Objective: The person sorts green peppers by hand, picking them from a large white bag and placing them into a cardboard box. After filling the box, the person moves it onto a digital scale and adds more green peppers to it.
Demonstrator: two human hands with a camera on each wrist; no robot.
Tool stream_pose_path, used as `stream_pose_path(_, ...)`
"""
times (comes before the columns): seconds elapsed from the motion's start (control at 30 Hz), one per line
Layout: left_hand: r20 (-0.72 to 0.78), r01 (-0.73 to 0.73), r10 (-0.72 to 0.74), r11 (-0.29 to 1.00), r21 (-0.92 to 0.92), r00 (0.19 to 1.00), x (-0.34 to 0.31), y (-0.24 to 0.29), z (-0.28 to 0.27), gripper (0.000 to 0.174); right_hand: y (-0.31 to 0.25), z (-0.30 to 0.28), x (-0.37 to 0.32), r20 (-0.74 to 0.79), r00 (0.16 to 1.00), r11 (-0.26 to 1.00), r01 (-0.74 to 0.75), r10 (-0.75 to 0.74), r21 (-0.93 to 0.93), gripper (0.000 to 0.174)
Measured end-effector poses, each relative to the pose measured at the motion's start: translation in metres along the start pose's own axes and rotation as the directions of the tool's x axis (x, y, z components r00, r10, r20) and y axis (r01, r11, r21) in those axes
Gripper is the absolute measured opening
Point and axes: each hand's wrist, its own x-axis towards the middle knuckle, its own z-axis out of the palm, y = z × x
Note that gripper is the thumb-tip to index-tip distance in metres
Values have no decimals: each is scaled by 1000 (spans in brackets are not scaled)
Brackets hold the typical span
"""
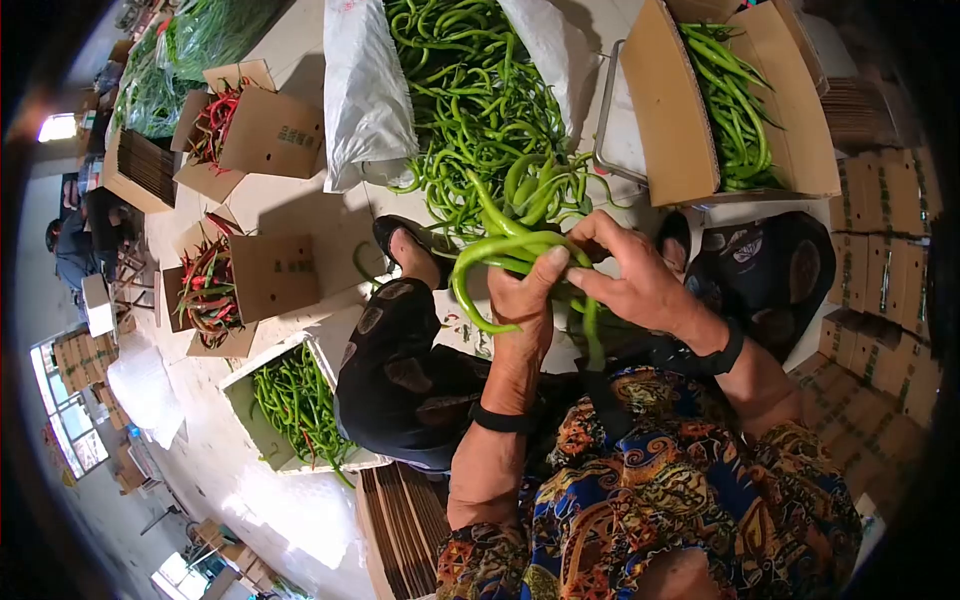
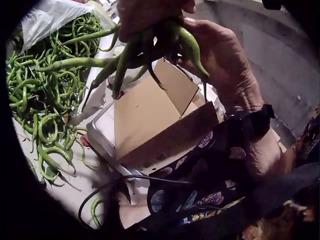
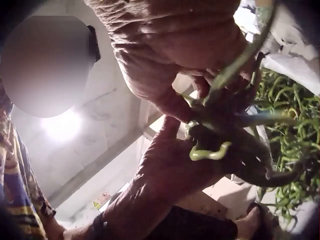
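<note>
Both hands meet over the person's lap around a small bunch of long green chili peppers (image 1: 500, 247). My left hand (image 1: 520, 305) grips the bunch, its thumb lying across the peppers. Close against it, my right hand (image 1: 632, 275) has its thumb and fingers bent on the same peppers. One pepper curls down past the left hand like a hook. In the left wrist view, several peppers (image 2: 75, 63) stick out of the bunch toward the left. The right wrist view shows the right hand (image 3: 175, 45) above the left hand (image 3: 172, 162), peppers between them; the fingertips are partly hidden.
A white sack (image 1: 368, 95) spills a heap of green peppers (image 1: 480, 110) ahead. At right stands a cardboard box (image 1: 665, 110) with long green peppers. Leftward are two cartons (image 1: 270, 130) of red peppers, a white foam box (image 1: 240, 400) of green peppers and folded cardboard (image 1: 400, 525).
</note>
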Motion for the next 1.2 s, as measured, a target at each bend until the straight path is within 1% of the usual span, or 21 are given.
stream_pose_path(0.07,-36,20,-18,999,37,999,-1,0,2,34,3,7,1,-62,992,990,103,-109,-97,34)
stream_pose_path(0.1,-47,17,-13,997,77,999,-1,-3,-1,33,9,9,0,-20,995,988,99,-102,-118,32)
stream_pose_path(0.27,25,-69,67,989,128,997,2,-4,-7,29,14,8,-4,-50,998,994,43,-38,102,28)
stream_pose_path(0.33,42,-147,144,984,97,989,3,3,-1,48,5,1,-4,-9,999,976,-30,33,213,27)
stream_pose_path(0.37,50,-185,182,979,79,982,3,7,4,58,-7,-5,-8,33,978,951,-210,208,226,27)
stream_pose_path(0.4,59,-222,219,973,62,974,3,9,7,68,-3,-4,-11,30,969,911,-242,246,334,27)
stream_pose_path(0.43,90,-186,178,978,93,980,6,8,0,82,7,-2,-14,31,958,858,-269,284,438,28)
stream_pose_path(0.47,73,-174,168,981,86,983,5,8,1,81,18,2,-17,35,946,792,-289,322,537,28)
stream_pose_path(0.5,56,-161,157,984,80,986,4,9,3,81,22,4,-15,28,966,760,-220,257,612,30)
stream_pose_path(0.6,49,-123,120,991,52,991,1,8,2,80,13,0,-18,18,978,619,-147,209,771,29)
stream_pose_path(0.67,60,-71,68,996,46,996,0,11,0,80,15,-3,-22,-8,969,631,-154,246,760,28)
stream_pose_path(0.73,16,-141,141,990,7,990,4,9,-3,76,14,-8,-29,-66,944,621,-158,322,767,27)
stream_pose_path(0.77,-10,-176,176,984,-9,984,6,8,-4,73,14,-11,-31,-156,941,641,-77,300,764,28)
stream_pose_path(0.8,-67,-201,195,975,-93,978,5,18,1,67,18,-13,-33,-174,934,641,-71,311,765,29)
stream_pose_path(0.87,-135,-278,270,959,-49,954,14,11,-16,63,27,-24,-40,-216,914,639,-59,343,767,30)
stream_pose_path(0.9,-105,-242,237,969,-41,966,12,16,-16,60,34,-30,-45,-193,901,635,-110,389,765,32)
stream_pose_path(0.93,-133,-269,261,962,-44,956,15,9,-19,59,38,-38,-49,-185,907,662,-126,378,739,32)
stream_pose_path(1.0,-91,-259,257,966,-18,962,13,9,-21,58,37,-52,-52,-160,921,711,-156,356,685,33)
stream_pose_path(1.03,-98,-271,272,962,19,957,12,10,-21,57,34,-56,-54,-158,899,716,-207,407,666,32)
stream_pose_path(1.13,-113,-304,304,953,17,946,13,12,-20,52,56,-74,-73,-49,886,436,-178,461,882,33)
stream_pose_path(1.2,-50,-305,304,952,-16,951,12,21,-25,48,70,-83,-83,-29,895,351,-144,445,925,34)
